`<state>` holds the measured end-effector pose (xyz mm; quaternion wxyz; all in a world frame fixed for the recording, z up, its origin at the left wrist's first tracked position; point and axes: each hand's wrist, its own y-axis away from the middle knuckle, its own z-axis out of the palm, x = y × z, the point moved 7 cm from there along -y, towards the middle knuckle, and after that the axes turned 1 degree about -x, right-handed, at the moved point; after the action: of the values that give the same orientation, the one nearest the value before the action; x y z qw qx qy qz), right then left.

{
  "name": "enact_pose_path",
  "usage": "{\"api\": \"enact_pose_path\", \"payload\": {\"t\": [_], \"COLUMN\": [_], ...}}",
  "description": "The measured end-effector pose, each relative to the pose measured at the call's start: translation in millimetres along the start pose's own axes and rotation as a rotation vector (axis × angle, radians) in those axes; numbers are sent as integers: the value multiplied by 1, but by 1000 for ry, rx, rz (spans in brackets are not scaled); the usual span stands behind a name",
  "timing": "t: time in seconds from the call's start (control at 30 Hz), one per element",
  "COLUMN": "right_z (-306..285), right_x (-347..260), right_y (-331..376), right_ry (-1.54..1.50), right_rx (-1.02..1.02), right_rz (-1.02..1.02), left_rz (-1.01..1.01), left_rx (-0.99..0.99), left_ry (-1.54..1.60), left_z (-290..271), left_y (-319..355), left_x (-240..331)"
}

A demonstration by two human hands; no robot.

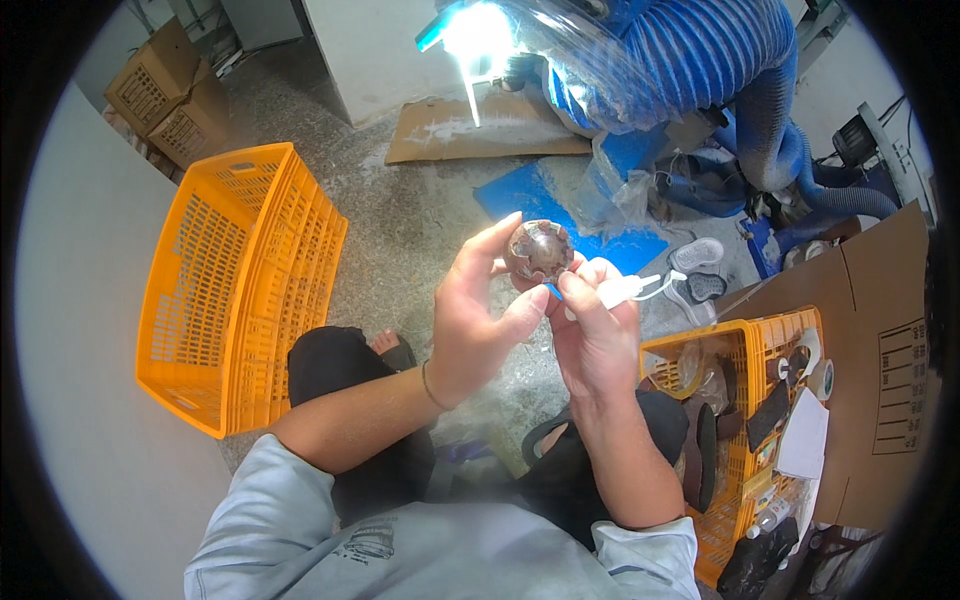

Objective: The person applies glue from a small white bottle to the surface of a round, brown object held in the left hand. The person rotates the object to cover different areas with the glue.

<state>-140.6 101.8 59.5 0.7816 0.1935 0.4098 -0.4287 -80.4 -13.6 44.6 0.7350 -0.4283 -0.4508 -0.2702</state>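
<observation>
My left hand (474,308) is closed around a small round brown piece (541,250), glossy in the middle with a scalloped pattern round its rim. Fingers and thumb grip it from the left and below. Close against it on the right, my right hand (598,345) is closed on a small white squeeze bottle (620,291) with a thin nozzle and a strap to its cap. A bit of blue (553,291) shows between the two thumbs; what it belongs to is hidden. Both hands are held up in front of me, above my knees.
Stacked orange crates (250,330) stand at the left. Another orange crate (735,350) at the right carries assorted small items beside a large cardboard sheet (870,350). Ahead are a bright lamp (480,35), a blue ribbed hose (715,60) and grey sandals (697,255).
</observation>
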Motion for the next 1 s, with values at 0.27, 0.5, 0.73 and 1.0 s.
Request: {"api": "enact_pose_path", "payload": {"t": [0.27,0.5,0.73,1.0], "right_z": [-7,-5,-7,-6], "right_x": [3,3,11,18], "right_y": [2,3,1,-1], "right_ry": [78,86,70,-82], "right_rx": [58,65,57,12], "right_rz": [-14,-50,1,-38], "left_rz": [-47,-68,-68,-85], "left_rx": [-14,10,62,107], "left_ry": [91,118,135,99], "left_z": [0,2,4,-1], "left_y": [3,3,6,7], "left_x": [-1,4,7,0]}}
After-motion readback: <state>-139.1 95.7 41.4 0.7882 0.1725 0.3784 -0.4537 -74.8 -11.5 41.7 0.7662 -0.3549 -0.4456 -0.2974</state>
